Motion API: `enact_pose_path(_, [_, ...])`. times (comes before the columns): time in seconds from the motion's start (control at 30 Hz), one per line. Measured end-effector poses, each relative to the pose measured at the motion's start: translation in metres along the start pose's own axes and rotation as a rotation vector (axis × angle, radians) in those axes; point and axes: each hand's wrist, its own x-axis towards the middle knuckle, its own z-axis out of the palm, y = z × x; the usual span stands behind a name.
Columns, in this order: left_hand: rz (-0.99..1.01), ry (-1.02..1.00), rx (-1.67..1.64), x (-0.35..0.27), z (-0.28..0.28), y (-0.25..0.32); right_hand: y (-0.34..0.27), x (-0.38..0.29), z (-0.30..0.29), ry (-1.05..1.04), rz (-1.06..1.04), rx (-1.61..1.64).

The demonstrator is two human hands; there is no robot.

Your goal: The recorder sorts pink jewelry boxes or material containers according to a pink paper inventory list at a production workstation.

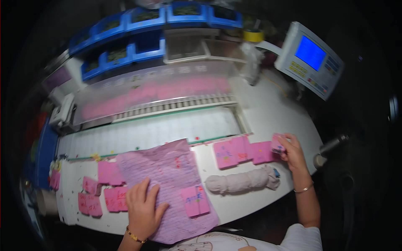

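My left hand (143, 205) rests on a creased purple sheet (160, 175) of ruled paper, its fingers apart and holding nothing. One pink paper packet (194, 201) with handwriting lies on the sheet, right of that hand. Over at the right, my right hand (293, 152) grips a small pink packet (278, 144) above the table. Beneath and left of it sits a row of pink packets (226, 153) bearing handwriting. A pale cloth roll (241, 182), bound into bulges, lies in front of that row. More pink packets (89, 204) are grouped left of the sheet.
Behind the sheet runs a long light tray (150, 131) with green edging, backed by a clear plastic cover (157, 89) over pink packets. Blue bins (146, 18) stand at the back. A control panel (309, 61) with a lit screen rises at right, above a dark handle (334, 144).
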Motion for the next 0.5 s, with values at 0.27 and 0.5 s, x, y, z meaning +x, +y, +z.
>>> enact_pose_path(0.27, [0.062, 0.036, -0.023, -0.001, 0.002, -0.004, 0.028, 0.048, -0.085, 0.051, -0.209, -0.253])
enact_pose_path(0.5, [0.051, 0.065, -0.033, -0.004, 0.006, -0.007, 0.082, 0.109, -0.165, 0.182, -0.241, -0.433])
